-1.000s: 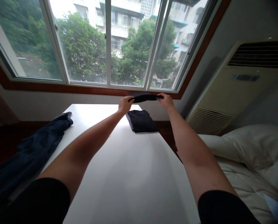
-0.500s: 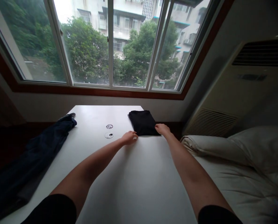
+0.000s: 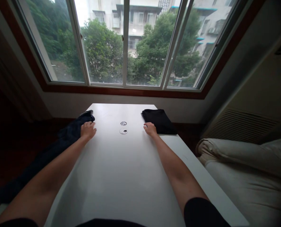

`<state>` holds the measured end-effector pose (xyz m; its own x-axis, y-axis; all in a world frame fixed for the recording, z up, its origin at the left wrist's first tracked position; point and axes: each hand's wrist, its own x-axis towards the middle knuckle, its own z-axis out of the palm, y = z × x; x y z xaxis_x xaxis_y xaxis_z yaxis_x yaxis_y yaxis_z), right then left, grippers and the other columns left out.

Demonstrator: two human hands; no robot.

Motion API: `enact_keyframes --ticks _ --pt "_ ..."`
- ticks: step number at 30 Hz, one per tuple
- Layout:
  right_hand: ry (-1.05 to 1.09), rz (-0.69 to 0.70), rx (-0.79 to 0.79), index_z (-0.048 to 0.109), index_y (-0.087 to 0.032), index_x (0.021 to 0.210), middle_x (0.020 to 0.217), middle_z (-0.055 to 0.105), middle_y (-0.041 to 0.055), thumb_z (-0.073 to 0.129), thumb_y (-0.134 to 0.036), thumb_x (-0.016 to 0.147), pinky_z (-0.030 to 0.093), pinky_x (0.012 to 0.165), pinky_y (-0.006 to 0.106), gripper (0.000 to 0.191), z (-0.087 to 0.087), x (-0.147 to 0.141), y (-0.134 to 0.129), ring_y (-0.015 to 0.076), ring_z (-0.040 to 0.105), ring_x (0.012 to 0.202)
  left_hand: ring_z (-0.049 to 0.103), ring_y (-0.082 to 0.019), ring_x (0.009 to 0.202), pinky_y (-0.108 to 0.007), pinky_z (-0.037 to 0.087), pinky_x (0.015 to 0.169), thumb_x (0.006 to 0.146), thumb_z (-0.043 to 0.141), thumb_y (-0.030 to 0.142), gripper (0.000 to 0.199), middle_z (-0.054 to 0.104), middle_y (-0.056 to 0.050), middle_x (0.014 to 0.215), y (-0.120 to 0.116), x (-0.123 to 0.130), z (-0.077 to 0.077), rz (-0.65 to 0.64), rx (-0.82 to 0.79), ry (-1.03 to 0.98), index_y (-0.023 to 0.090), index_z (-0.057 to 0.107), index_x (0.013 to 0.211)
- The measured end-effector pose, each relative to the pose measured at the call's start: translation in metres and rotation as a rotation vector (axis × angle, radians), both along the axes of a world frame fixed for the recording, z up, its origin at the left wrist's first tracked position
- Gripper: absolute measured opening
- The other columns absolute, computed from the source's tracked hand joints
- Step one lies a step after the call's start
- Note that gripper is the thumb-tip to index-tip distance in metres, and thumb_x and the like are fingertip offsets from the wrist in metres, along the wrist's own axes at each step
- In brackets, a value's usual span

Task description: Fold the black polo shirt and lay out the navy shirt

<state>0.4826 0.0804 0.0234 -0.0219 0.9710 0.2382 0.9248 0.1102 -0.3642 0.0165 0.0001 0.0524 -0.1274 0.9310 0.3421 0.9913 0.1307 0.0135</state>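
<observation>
My left hand (image 3: 88,130) is at the near end of a dark blue garment (image 3: 69,134), its fingers bent over the cloth by the table's left edge. Most of that garment hangs loosely down off the side, partly behind my forearm. A black garment (image 3: 161,121), folded into a flat, neat rectangle, lies at the far right corner of the white table (image 3: 121,164). Beside its left edge is my right hand (image 3: 150,128), fingers slightly apart and holding nothing.
Two small round discs (image 3: 123,131) are on the tabletop between my hands. A cream padded seat or bed (image 3: 239,170) stands to the right. Beyond the table are a wall and a wide window (image 3: 123,47); a pale slatted unit (image 3: 244,123) is at the right.
My left hand has left the black garment and gone left to the dark blue one. My right hand has shifted from the black garment's right side to its left. The view has turned left.
</observation>
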Motion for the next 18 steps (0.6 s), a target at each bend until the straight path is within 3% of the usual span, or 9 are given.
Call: enact_keyframes --ticks 2,4,8,13,18 --pt "0.042 0.053 -0.02 0.072 -0.022 0.125 0.133 0.065 0.0103 0.056 -0.031 0.099 0.041 0.106 0.032 0.032 -0.004 -0.027 -0.006 0.0232 0.058 0.122 0.05 -0.039 0.132 -0.051 0.041 0.105 0.09 0.06 0.041 0.06 0.055 -0.022 0.144 -0.013 -0.035 0.001 0.22 0.051 0.005 0.017 0.052 0.144" --pt "0.07 0.113 -0.036 0.072 -0.021 0.124 0.129 0.067 0.0097 0.055 -0.031 0.1 0.042 0.104 0.031 0.031 -0.01 -0.051 -0.012 0.0218 0.06 0.119 0.055 -0.042 0.126 -0.052 0.044 0.1 0.089 0.06 0.045 0.061 0.06 -0.025 0.136 -0.023 -0.056 0.0 0.359 -0.002 -0.067 0.013 0.053 0.14" --pt "0.085 0.194 -0.021 0.075 -0.022 0.116 0.124 0.07 0.0083 0.058 -0.03 0.099 0.042 0.104 0.03 0.026 -0.022 -0.084 -0.024 0.0202 0.061 0.117 0.068 -0.039 0.106 -0.046 0.05 0.086 0.093 0.055 0.046 0.043 0.072 -0.02 0.115 -0.027 -0.068 -0.002 0.419 -0.147 -0.321 0.016 0.062 0.123" --pt "0.139 0.286 0.092 0.077 -0.022 0.106 0.121 0.071 0.0073 0.059 -0.025 0.097 0.041 0.106 0.032 0.02 -0.028 -0.09 -0.036 0.0209 0.061 0.117 0.07 -0.039 0.106 -0.044 0.051 0.084 0.098 0.046 0.046 0.04 0.072 -0.021 0.118 -0.019 -0.037 0.016 0.302 -0.039 -0.415 0.02 0.063 0.124" --pt "0.273 0.174 0.136 0.075 -0.021 0.104 0.108 0.074 0.0065 0.05 -0.024 0.098 0.048 0.094 0.029 0.026 -0.023 -0.084 -0.039 0.0198 0.067 0.101 0.07 -0.034 0.103 -0.037 0.047 0.083 0.1 0.047 0.04 0.028 0.075 -0.015 0.112 -0.026 0.041 0.039 -0.021 -0.036 -0.37 0.024 0.065 0.113"
